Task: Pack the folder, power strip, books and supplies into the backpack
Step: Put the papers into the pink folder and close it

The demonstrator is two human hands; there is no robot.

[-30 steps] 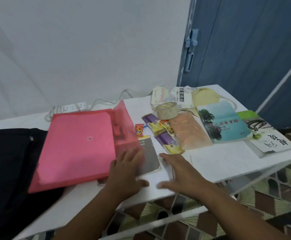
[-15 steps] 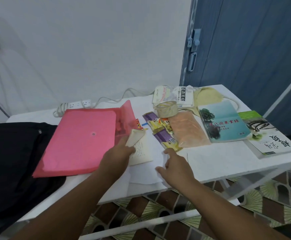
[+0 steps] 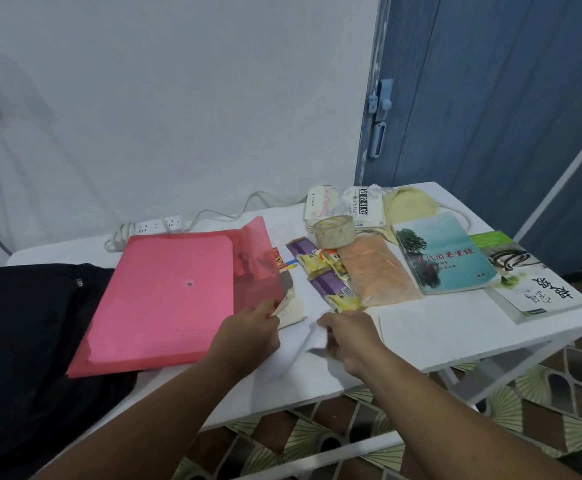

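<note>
A pink folder lies on the white table, its translucent flap raised at the right edge. My left hand pinches a small booklet at the flap's lower corner. My right hand grips loose white paper that is blurred with motion. The black backpack lies flat at the left, partly under the folder. A white power strip sits behind the folder by the wall. A blue-green book and a white-green book lie at the right.
A tape roll, purple-yellow packets, an orange pouch, a white booklet and a yellow cloth crowd the table's middle and back. A blue door stands behind. The table's front edge drops to a patterned floor.
The folder's flap has swung up over the booklet. My left hand slid right along the folder's edge, and my right hand has lifted the white paper off the table.
</note>
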